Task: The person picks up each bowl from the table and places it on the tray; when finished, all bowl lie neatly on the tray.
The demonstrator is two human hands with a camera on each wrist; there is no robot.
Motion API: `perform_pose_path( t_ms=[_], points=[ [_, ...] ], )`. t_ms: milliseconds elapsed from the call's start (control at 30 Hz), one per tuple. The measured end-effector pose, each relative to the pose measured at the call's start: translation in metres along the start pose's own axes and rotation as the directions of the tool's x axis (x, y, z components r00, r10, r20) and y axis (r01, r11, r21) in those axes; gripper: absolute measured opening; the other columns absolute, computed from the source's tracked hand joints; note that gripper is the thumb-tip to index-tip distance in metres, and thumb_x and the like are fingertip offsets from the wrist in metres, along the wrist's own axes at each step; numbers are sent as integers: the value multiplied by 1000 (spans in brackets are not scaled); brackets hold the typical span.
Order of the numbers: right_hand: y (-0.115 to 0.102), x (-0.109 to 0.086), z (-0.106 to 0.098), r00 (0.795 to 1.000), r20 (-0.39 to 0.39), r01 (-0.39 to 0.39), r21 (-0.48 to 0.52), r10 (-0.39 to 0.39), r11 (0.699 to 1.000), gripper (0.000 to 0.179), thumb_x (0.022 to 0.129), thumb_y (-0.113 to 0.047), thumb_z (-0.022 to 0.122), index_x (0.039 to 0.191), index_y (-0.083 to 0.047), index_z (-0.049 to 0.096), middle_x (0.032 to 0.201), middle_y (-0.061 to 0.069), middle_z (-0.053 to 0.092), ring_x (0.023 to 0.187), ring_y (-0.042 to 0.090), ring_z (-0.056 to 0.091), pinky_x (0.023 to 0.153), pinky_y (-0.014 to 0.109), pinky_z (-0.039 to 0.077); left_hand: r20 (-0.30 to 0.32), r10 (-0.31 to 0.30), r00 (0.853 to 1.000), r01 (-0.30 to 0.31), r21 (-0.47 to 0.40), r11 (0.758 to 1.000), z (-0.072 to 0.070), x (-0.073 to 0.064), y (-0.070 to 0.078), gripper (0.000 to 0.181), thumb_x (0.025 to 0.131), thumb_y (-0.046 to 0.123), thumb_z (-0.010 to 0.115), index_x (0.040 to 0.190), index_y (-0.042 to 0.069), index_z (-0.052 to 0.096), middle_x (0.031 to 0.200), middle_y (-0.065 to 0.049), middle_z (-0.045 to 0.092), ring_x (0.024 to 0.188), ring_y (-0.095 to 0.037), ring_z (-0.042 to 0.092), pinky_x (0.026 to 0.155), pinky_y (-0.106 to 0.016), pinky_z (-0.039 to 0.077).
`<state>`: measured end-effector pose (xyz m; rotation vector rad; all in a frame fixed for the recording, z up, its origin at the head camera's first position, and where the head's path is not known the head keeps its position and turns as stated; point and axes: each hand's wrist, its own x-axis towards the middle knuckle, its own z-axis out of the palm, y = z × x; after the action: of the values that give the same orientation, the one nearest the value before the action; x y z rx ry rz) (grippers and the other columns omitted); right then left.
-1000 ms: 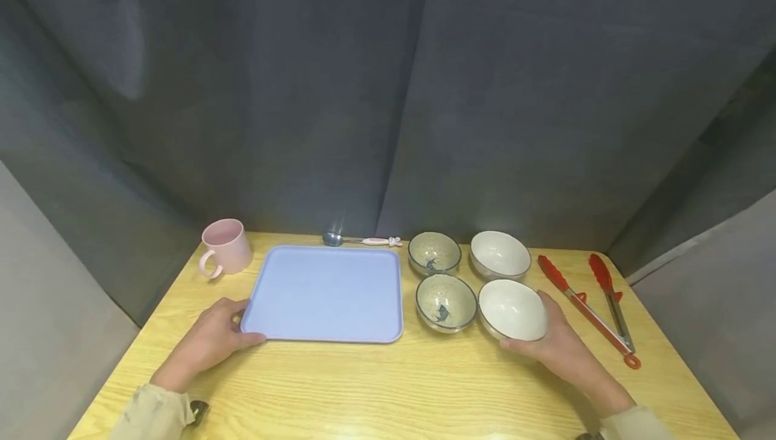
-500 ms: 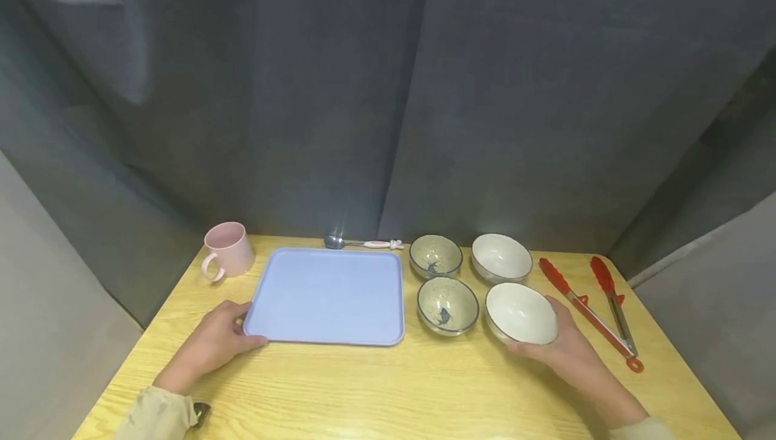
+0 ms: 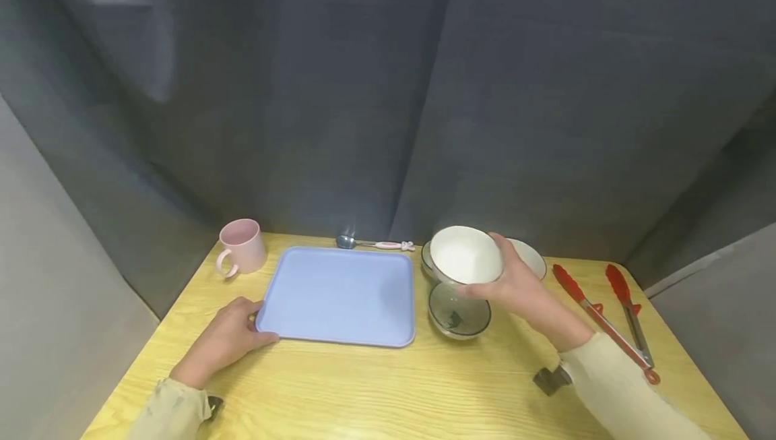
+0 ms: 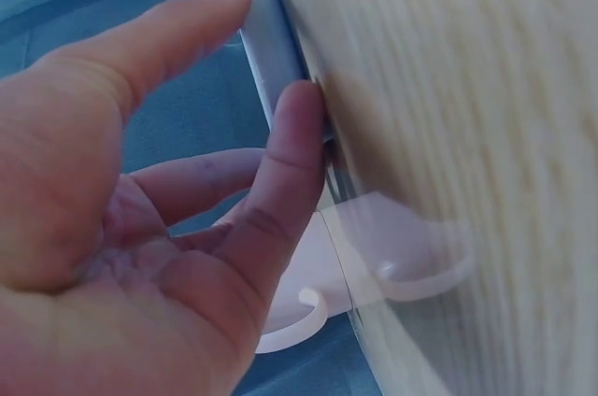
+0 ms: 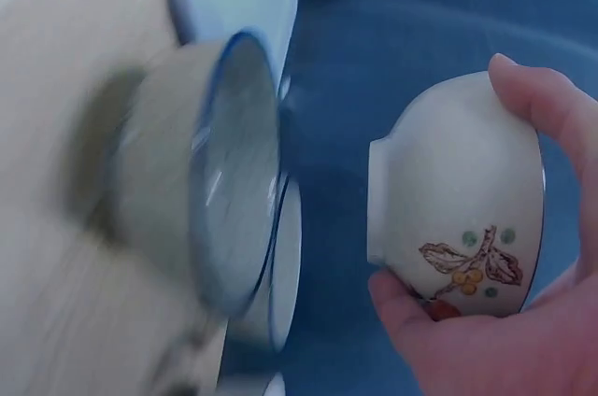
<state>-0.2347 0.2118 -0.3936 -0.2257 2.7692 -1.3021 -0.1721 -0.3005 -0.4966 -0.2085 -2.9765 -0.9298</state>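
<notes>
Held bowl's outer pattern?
Brown leaves, orange berries and green dots on a white bowl; right wrist view shows it best.

Bare hands (image 3: 515,281), beige sleeves (image 3: 624,386), dark wrist cameras (image 3: 550,381)

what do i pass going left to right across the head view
Pink mug → blue tray → white bowl held in the right hand → rear white bowl → red tongs

Tray (image 3: 339,298) on table (image 3: 364,386), mug (image 3: 244,249) left, spoon (image 3: 388,245) behind, bowls (image 3: 459,319) right, tongs (image 3: 616,333) far right
</notes>
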Motion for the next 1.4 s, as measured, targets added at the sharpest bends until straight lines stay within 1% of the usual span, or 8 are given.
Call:
perform_pose_path(
  t_ms=[233,367,567,733,933,1133,1267,1400],
  points=[
    [-39,61,54,995,80,52,80,-59,995,138,77,-40,102,178,-9,15,175,24,39,151,45,55,128,63,43,1,-12,1000,12,-4,1000,6,6,5,70,84,26,99,139,-7,73,102,-11,68,87,-16,58,73,-27,49],
    [-54,84,90,991,106,68,159,-85,985,138,75,-35,103,178,-8,15,177,21,36,151,41,54,130,59,41,1,-12,1000,12,-8,1000,8,8,8,67,84,26,99,137,-6,75,99,-10,67,86,-16,56,72,-28,48],
    [-75,110,152,990,94,77,256,-104,964,135,72,-27,105,176,-4,22,174,22,37,153,41,50,131,57,40,0,-11,1000,11,-6,1000,10,12,7,61,84,25,99,134,-3,77,97,-8,67,85,-16,57,72,-27,49],
    [-86,123,196,987,110,80,277,-114,957,137,72,-28,105,176,-3,19,174,23,35,152,42,51,130,57,41,1,-16,1000,16,-14,1000,10,16,8,60,84,24,99,134,-2,78,98,-9,67,86,-16,58,73,-28,50],
    [-89,132,232,988,100,94,238,-121,967,139,71,-30,105,175,-1,18,171,27,37,152,45,50,130,57,42,26,-30,999,31,-29,999,17,21,11,72,85,26,99,142,-8,71,107,-12,69,86,-16,60,74,-28,51],
    [-86,135,253,990,64,108,220,-124,970,139,68,-27,106,173,3,21,166,30,42,149,46,53,129,57,44,35,-61,998,62,-46,997,20,21,13,74,86,23,99,144,-11,69,110,-13,70,88,-17,62,75,-30,54],
    [-83,135,261,992,45,104,225,-117,969,138,67,-27,107,172,4,22,164,31,43,148,47,54,128,57,45,45,-80,996,83,-65,994,20,20,15,76,86,21,99,145,-13,66,115,-15,70,91,-17,65,77,-31,57],
    [-83,136,267,992,39,110,213,-120,971,138,67,-29,106,172,2,23,162,31,43,146,46,56,128,56,46,41,-89,995,91,-62,994,18,18,16,75,86,20,99,145,-12,67,114,-14,70,90,-17,64,75,-29,55]
  ],
)
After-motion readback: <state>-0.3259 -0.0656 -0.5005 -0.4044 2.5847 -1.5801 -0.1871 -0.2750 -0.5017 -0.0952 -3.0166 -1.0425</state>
